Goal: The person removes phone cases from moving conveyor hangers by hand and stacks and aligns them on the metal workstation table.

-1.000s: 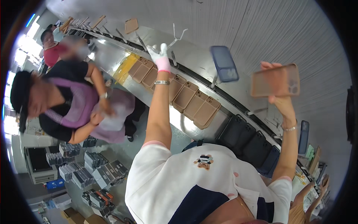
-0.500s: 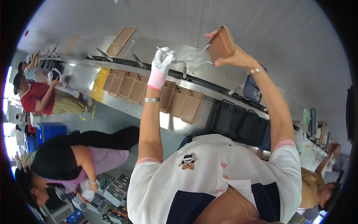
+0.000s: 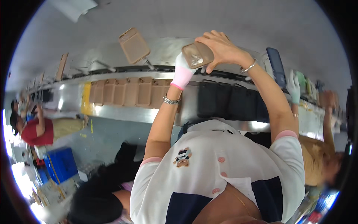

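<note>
My bare right hand [image 3: 225,50] grips a tan phone case [image 3: 205,52] by its right end, with the fingers over the far side and the thumb on the near side. The case has a see-through-looking panel with pale shapes showing in it. My left hand [image 3: 182,71], in a white glove with a pink cuff, reaches up against the left side of this case. The case hides its fingers, so their grip does not show. Beyond my left hand, another tan phone case [image 3: 135,46] sits tilted on a metal holder [image 3: 149,64] of the line.
A row of tan phone cases [image 3: 126,91] lies on the metal ledge [image 3: 145,114], with black phone cases [image 3: 220,99] to their right. A dark blue case [image 3: 276,67] stands on the line at right. Co-workers are at left, lower left and right; a gloved hand [image 3: 293,86] reaches in.
My right hand has brought the tan case left and turned it. My left hand, earlier at a thin metal holder, now meets the case. The view has swung, and the person at lower left shifted.
</note>
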The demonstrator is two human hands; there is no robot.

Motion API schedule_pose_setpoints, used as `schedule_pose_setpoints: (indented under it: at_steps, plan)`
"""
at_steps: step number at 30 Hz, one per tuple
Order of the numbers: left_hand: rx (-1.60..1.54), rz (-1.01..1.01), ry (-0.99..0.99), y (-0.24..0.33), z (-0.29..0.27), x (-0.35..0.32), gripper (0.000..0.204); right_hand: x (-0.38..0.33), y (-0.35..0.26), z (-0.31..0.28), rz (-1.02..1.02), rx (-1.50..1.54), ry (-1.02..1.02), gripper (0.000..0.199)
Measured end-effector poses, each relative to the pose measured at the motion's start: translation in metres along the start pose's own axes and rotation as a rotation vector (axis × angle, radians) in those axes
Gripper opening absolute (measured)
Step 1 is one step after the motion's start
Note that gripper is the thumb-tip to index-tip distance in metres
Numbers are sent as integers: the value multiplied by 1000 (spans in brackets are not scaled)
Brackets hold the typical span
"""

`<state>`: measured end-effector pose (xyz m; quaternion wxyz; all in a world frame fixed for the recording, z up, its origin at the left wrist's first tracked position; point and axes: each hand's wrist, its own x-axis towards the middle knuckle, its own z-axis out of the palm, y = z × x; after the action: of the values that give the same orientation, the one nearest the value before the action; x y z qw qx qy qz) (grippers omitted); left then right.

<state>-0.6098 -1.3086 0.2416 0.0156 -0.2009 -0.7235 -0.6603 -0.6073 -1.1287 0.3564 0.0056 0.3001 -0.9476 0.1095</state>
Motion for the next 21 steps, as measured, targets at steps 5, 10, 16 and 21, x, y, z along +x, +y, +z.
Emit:
schedule_pose_setpoints:
  at_steps: [5,10,16,21]
  plan:
    - [-122,112,-184,25,58,-5,58,-63,47,2,77,15,104,101]
    - [-322,-301,-125,-16,66,-55,62,-177,35,-6,126,115,597,87]
    - [-412,-445,-106,-22,94,-110,49,-423,49,73,900,286,959,59]
    - [-459,-556,-32,-8,130,-123,46,-574,112,202,1783,753,1303,76]
